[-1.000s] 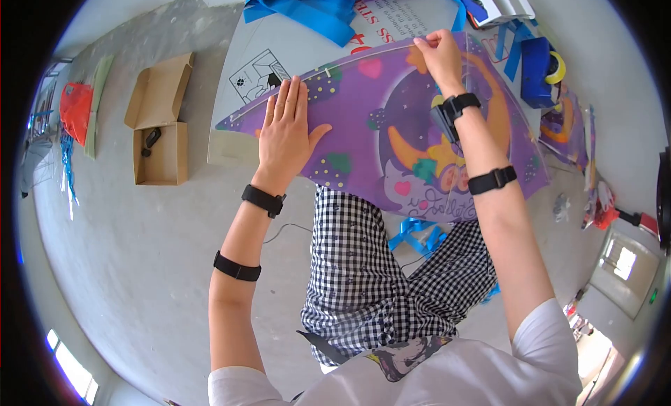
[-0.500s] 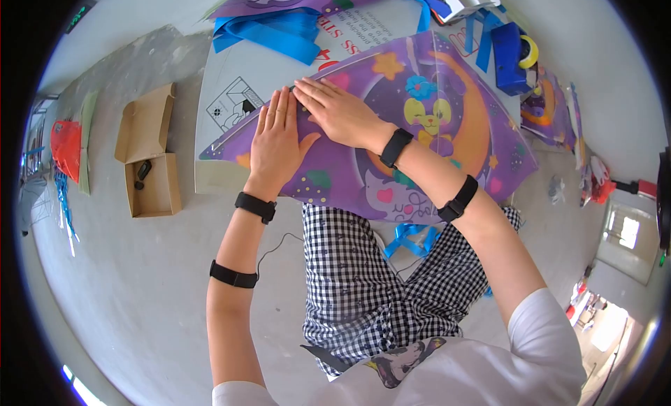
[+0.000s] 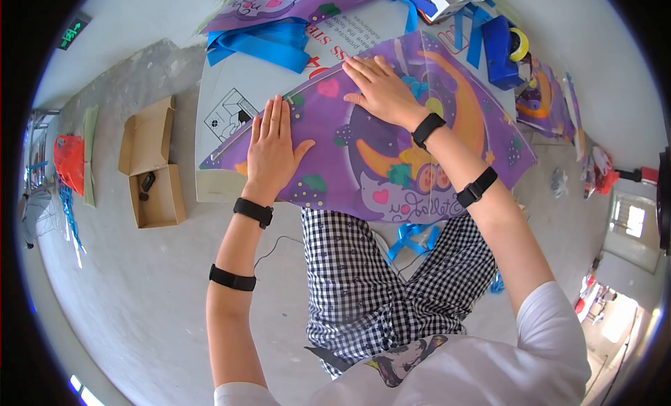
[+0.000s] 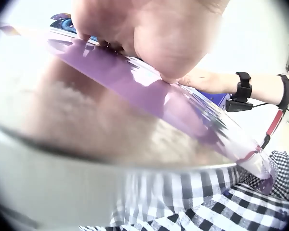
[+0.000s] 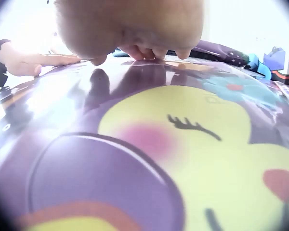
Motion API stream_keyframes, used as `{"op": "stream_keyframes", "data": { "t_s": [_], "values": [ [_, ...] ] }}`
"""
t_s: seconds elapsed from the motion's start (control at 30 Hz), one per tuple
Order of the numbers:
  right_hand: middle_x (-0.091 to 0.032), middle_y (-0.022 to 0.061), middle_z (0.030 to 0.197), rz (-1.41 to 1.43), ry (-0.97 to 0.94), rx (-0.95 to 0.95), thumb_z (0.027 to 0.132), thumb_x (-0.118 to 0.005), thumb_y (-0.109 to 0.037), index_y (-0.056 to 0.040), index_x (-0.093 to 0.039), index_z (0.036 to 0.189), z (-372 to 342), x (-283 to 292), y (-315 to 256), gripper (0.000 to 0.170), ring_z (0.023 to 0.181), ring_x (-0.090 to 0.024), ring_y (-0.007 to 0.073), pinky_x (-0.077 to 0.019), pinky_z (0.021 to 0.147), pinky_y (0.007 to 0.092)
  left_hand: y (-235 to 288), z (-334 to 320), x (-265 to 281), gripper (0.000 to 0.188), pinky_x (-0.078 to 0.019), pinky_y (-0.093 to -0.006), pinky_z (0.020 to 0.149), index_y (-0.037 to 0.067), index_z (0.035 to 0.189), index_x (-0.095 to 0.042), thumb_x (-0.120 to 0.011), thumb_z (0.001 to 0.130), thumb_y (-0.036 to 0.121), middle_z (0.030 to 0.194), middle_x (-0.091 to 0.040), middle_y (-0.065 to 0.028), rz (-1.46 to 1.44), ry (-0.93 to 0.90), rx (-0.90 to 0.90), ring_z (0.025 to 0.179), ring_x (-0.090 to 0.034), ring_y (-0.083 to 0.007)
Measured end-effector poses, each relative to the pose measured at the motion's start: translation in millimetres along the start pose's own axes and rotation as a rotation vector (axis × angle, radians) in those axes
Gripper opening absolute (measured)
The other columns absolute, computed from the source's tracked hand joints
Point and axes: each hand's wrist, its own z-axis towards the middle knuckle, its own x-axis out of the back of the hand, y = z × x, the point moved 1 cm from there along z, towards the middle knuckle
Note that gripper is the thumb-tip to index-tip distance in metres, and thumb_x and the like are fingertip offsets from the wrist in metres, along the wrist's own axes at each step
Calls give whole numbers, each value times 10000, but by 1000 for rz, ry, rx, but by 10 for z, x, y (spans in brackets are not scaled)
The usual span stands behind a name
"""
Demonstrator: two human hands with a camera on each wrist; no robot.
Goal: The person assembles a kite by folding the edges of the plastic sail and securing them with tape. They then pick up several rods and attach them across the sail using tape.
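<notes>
A purple triangular kite (image 3: 325,154), printed with an orange moon, a yellow cartoon animal and a pink heart, lies over the near side of the table. A thin rod (image 3: 305,87) runs along its upper left edge. My left hand (image 3: 271,151) rests flat on the kite's left part, fingers straight and tips at that rod edge. Farther right, my right hand (image 3: 383,93) lies palm down with straight fingers reaching the same edge. The right wrist view shows the right fingertips touching the shiny film above the yellow face (image 5: 207,115).
Blue ribbon (image 3: 258,46) and another purple printed sheet (image 3: 279,11) lie behind the kite. At the back right stand a blue tape dispenser (image 3: 500,53) and a white box (image 3: 444,2). An opened cardboard box (image 3: 157,200) sits on the floor at the left.
My right hand left the kite's top corner, came down beside the left hand, then moved rightward along the edge. The left hand stays pressed in place. The head view has shifted slightly.
</notes>
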Motion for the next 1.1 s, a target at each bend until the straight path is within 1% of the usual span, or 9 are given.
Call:
{"op": "stream_keyframes", "data": {
  "t_s": [0.07,0.2,0.23,0.33,0.53,0.73,0.83,1.03,1.1],
  "values": [
    [-350,130,1534,-25,14,-56,960,-500,-487,-11,-368,1459,73,19,-134,702,1415,-331,265,-243,1178,437,23,9,-5,836,-242,-445,1177,-33,1493,-259,-544,929,515,1569,-268,-167,-10,-1,18,1456,-252,-304],
    [-378,146,1511,165,94,144,952,-524,-471,17,-423,1406,238,-120,-583,674,1410,-342,262,-246,1172,455,107,34,5,829,-244,-489,1164,-30,1486,-283,-545,926,523,1563,-282,-162,34,17,31,1450,-260,-319],
    [-374,142,1514,158,91,116,956,-515,-476,-7,-433,1404,258,-153,-621,654,1432,-303,247,-222,1188,437,137,39,-4,823,-243,-499,1161,-28,1486,-286,-542,929,521,1564,-283,-158,41,15,30,1450,-259,-321],
    [-475,128,1429,147,154,103,942,-579,-382,-3,-494,1351,250,-107,-593,564,1366,-401,250,-293,1155,420,178,53,-20,806,-241,-522,1154,-23,1486,-291,-534,936,515,1565,-286,-148,47,7,41,1450,-257,-326],
    [-651,71,997,514,365,10,864,-660,-115,-40,-704,1016,484,-90,-653,175,1007,-583,268,-460,915,393,148,49,-11,788,-231,-530,1157,-16,1492,-283,-525,948,500,1567,-286,-147,2,10,45,1453,-250,-329],
    [-628,70,834,628,324,-13,819,-672,-90,-28,-674,808,696,-167,-677,63,892,-578,280,-462,818,398,133,42,15,791,-219,-518,1167,-15,1496,-273,-538,945,488,1566,-289,-149,-34,29,37,1458,-248,-310],
    [-628,74,829,661,232,-45,812,-674,-93,-29,-663,787,746,-158,-647,70,875,-579,283,-462,813,404,119,66,7,795,-219,-495,1174,-13,1498,-269,-542,943,487,1565,-293,-147,-68,44,36,1457,-256,-296],
    [-638,77,829,610,296,90,814,-677,-109,-37,-669,774,755,-168,-458,83,883,-598,276,-482,794,391,68,28,4,794,-216,-472,1182,-5,1498,-275,-547,940,489,1565,-297,-138,-27,4,10,1458,-258,-272],
    [-643,77,835,575,277,-11,804,-691,-108,-33,-669,776,658,-91,-295,83,876,-607,271,-487,776,382,1,-19,47,792,-212,-469,1185,2,1499,-278,-549,938,490,1565,-299,-131,-33,-18,8,1459,-257,-259]
  ]
}}
